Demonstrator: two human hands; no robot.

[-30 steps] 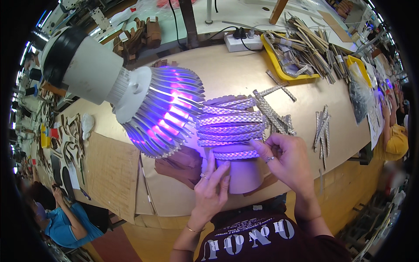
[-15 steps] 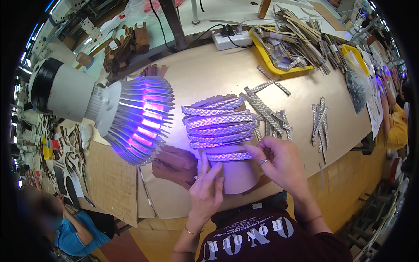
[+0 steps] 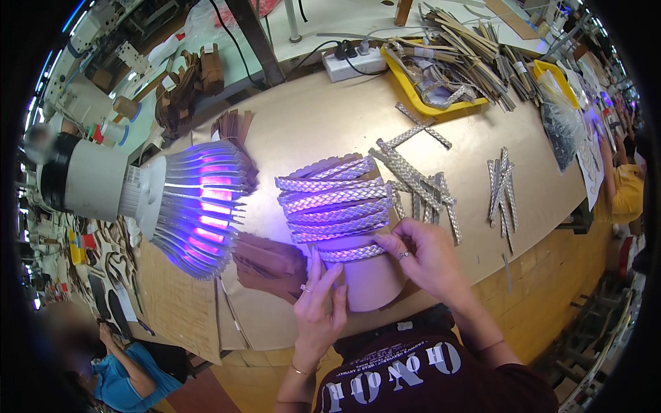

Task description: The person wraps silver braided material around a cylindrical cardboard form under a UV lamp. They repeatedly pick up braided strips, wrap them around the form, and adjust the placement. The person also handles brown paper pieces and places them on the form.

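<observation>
A smooth beige cylinder (image 3: 375, 286) lies on the table in front of me, with several silver braided straps (image 3: 337, 199) around its far part. One more braided strap (image 3: 351, 252) crosses it nearer to me, apart from the others. At that strap's left end is my left hand (image 3: 320, 303), its fingertips on either side of the end and against the cylinder. My right hand (image 3: 428, 258) pinches the same strap's right end between thumb and bent fingers. The underside of the cylinder is hidden.
A large finned lamp (image 3: 200, 210) glows purple close on the left. Loose braided strips (image 3: 420, 175) lie beyond my right hand, with more braided strips (image 3: 505, 193) farther right. Brown pieces (image 3: 268, 265) sit by the cylinder. A yellow tray (image 3: 441, 107) and a power strip (image 3: 354, 65) stand at the back.
The view has shifted slightly, so the lamp and cylinder appear farther left. Both hands keep their places at the ends of the near strap.
</observation>
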